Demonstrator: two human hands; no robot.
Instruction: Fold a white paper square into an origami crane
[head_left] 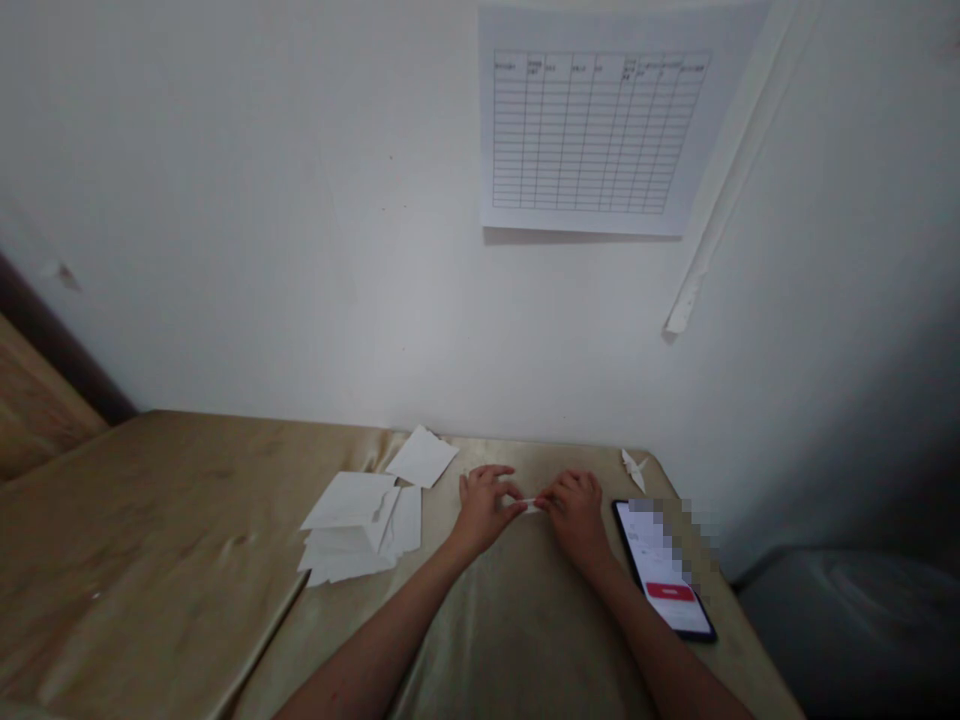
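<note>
Between my two hands is a small folded piece of white paper (pixel 530 505), mostly covered by the fingers. My left hand (pixel 484 500) pinches its left end between thumb and forefinger, with the other fingers spread above. The right end is pinched by my right hand (pixel 574 505), whose remaining fingers are curled. Left of my left hand lies a loose pile of white paper sheets (pixel 349 500), with one more sheet (pixel 424 457) behind it near the wall. A small folded paper figure, like a crane (pixel 634 468), rests beyond my right hand.
A phone (pixel 652 560) with a lit screen and a red button lies right of my right forearm. The table (pixel 187 540) has a shiny gold-brown cover and meets a white wall. A printed grid sheet (pixel 592 130) hangs there. A dark grey object (pixel 847 610) stands past the right edge.
</note>
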